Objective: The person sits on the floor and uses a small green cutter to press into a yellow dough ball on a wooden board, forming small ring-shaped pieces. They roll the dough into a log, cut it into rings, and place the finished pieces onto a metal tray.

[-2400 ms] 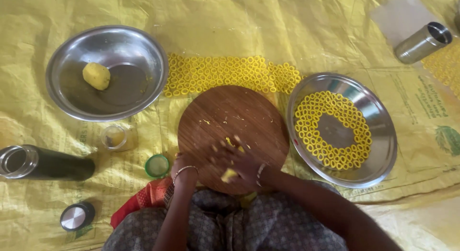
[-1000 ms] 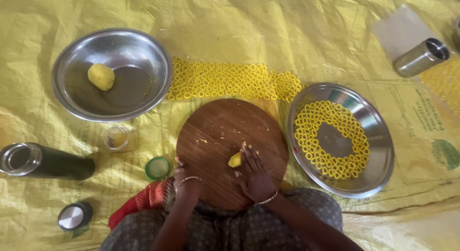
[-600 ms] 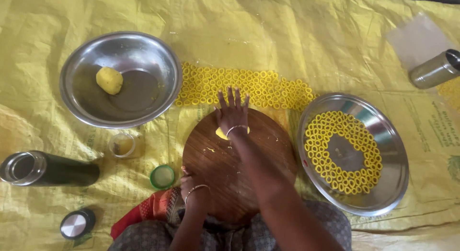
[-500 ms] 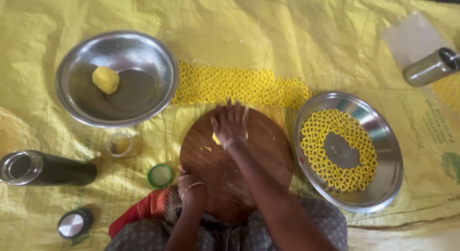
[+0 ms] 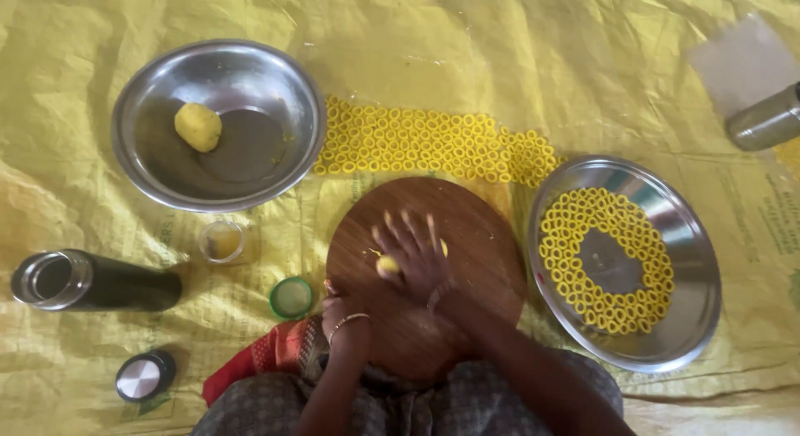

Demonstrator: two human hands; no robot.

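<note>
A round wooden board [image 5: 425, 274] lies on a yellow woven sheet [image 5: 517, 61] that bears faint green print to the right of the board; this sheet covers the whole ground. The right hand [image 5: 414, 257] lies flat on the board's middle, fingers spread and blurred, pressing a small piece of yellow dough [image 5: 388, 266] beneath the palm. The left hand [image 5: 337, 311] rests at the board's left rim, fingers curled; whether it holds anything cannot be told.

Just beyond the board's far edge lie rows of yellow dough rings [image 5: 433, 142]. Right of the board, almost touching it, a steel plate [image 5: 692, 319] carries more rings in a circle. Far left of the board, a steel bowl [image 5: 275, 78] holds a dough ball [image 5: 198, 126]. Left of the board sit a small glass cup [image 5: 222, 240], a green lid [image 5: 291, 298], a dark flask [image 5: 96, 280] on its side and its cap [image 5: 144, 375]. A steel tumbler [image 5: 762, 119] lies at the far right. The board's near rim stays bare.
</note>
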